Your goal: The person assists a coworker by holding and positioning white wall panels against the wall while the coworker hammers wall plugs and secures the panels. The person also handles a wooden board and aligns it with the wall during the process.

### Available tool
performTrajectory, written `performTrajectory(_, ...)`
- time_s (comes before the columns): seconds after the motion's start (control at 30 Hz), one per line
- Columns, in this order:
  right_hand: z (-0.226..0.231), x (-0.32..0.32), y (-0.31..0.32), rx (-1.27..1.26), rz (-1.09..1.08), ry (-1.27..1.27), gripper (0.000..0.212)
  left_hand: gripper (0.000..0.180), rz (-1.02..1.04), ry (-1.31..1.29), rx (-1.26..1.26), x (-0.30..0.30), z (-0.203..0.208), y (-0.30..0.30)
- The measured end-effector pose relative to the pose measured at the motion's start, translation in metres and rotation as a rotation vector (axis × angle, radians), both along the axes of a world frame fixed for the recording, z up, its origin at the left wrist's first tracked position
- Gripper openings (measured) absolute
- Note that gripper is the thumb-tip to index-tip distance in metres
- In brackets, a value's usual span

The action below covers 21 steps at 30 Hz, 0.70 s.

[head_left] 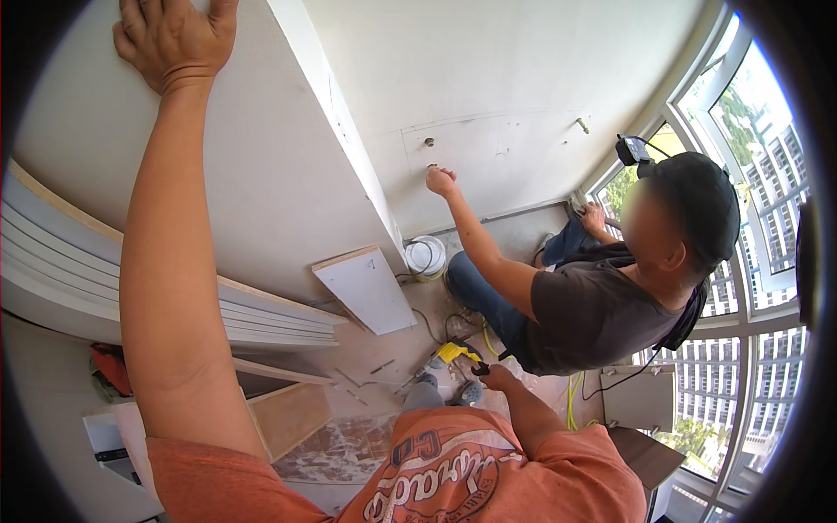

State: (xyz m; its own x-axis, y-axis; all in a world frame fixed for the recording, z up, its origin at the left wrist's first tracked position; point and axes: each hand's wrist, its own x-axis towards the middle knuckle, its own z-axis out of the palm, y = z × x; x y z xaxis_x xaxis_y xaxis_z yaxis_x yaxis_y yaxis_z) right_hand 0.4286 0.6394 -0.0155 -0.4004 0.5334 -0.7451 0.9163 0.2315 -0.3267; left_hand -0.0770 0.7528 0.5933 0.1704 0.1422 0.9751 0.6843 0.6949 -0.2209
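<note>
My left hand (pixel 180 39) lies flat against the pale wall (pixel 253 113) at the upper left, its fingertips partly cut off by the edge of the view. Low by my body, my right hand (pixel 500 377) is closed on the black handle of a yellow power drill (pixel 455 352). The drill points down toward the floor at the left, above my feet. Ahead of me a co-worker (pixel 602 305) in a dark shirt and cap crouches. That person's raised hand (pixel 442 180) is at a small fitting on the far wall, near another pipe fitting (pixel 429 141).
Long white boards (pixel 78 244) lean in a stack at the left. A white panel (pixel 366 290) rests by the wall's corner, beside a white bucket (pixel 425 254). Cables and a yellow-green hose (pixel 571 401) trail across the floor. Tall windows (pixel 715 375) line the right side.
</note>
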Motion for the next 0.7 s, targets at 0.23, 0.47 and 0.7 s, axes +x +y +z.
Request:
performTrajectory(0.23,-0.007,0.0,0.001,0.033,0.011,0.011,0.045,0.064,0.0,-0.037,-0.007,0.005,0.001,0.0)
performTrajectory(0.47,0.003,0.002,0.005,-0.024,-0.005,-0.042,0.046,0.065,-0.007,0.002,0.005,0.0,0.002,0.0)
performTrajectory(0.7,-0.001,0.008,0.006,-0.029,-0.008,-0.059,0.048,0.066,0.026,0.026,0.023,-0.003,0.001,0.003)
